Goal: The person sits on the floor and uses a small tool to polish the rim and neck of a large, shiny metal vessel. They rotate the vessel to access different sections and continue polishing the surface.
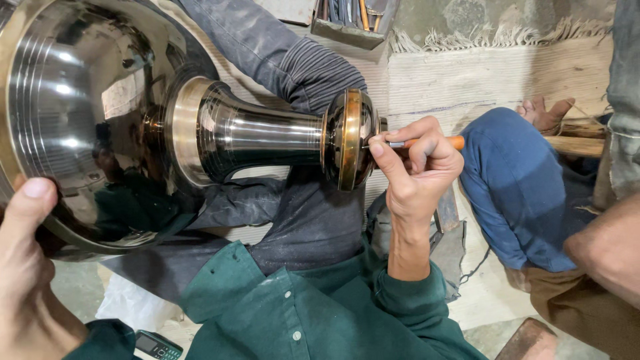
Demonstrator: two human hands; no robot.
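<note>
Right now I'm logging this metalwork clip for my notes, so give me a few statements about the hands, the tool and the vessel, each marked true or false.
1. The right hand holds an orange-handled tool against the knob end of the metal vessel. True.
2. The left hand grips the tool's handle. False: it rests on the rim of the vessel's wide bowl.
3. The vessel stands upright on the floor. False: it lies sideways across the person's lap.
4. A small phone lies near the bottom edge. True.
5. The person's sleeves are red. False: they are dark green.
</note>
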